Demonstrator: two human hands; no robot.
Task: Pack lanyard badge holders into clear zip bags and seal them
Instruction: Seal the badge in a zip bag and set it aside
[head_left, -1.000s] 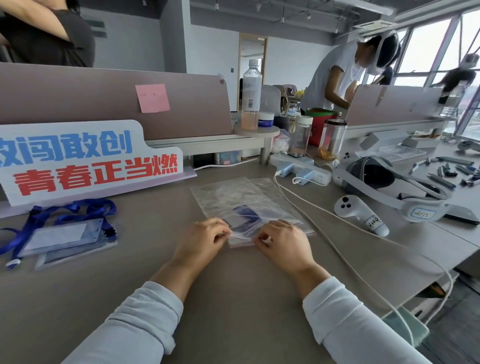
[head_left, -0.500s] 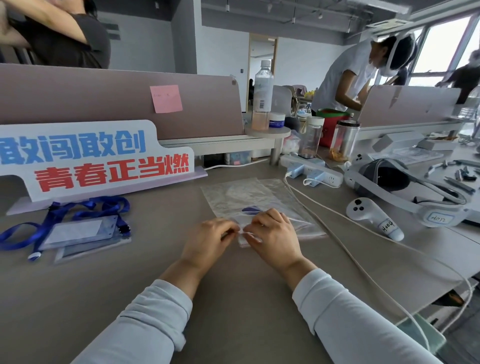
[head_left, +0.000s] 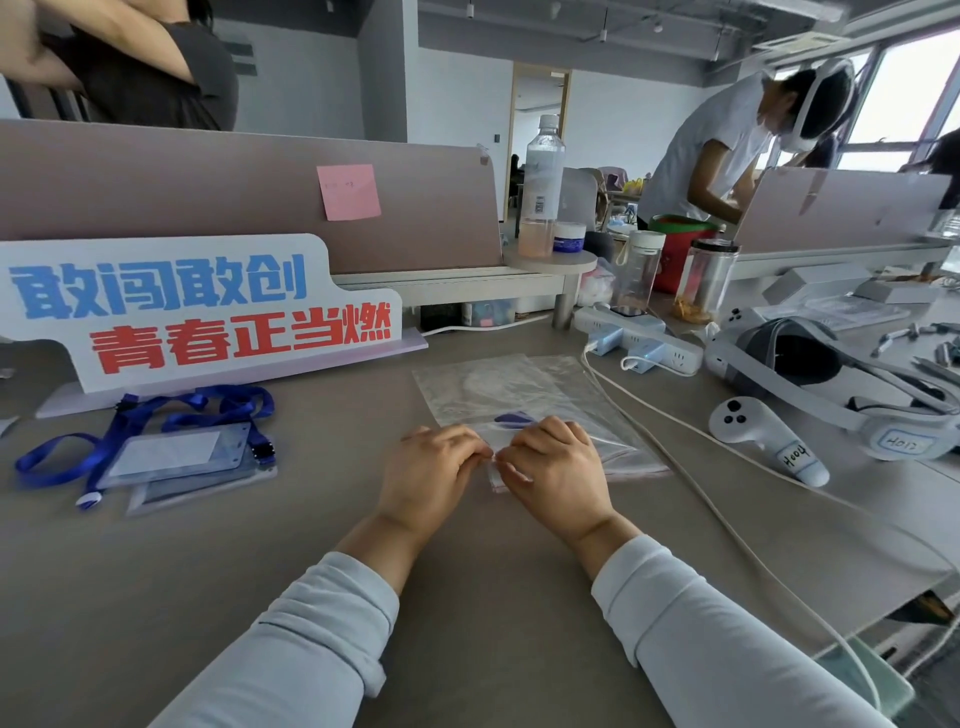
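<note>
A: Where do we find the zip bag (head_left: 519, 395)?
B: Flat on the bench (head_left: 311, 519), mid-frame. A blue lanyard (head_left: 511, 417) shows through the plastic.
A: And the hands?
B: We see the left hand (head_left: 436, 467) and right hand (head_left: 558, 467) side by side, nearly touching, fingertips curled and pinching the bag's near edge.
A: Other items?
B: More badge holders (head_left: 171, 457) lie well to the left. A white cable (head_left: 675, 441) runs just right of the bag.
</note>
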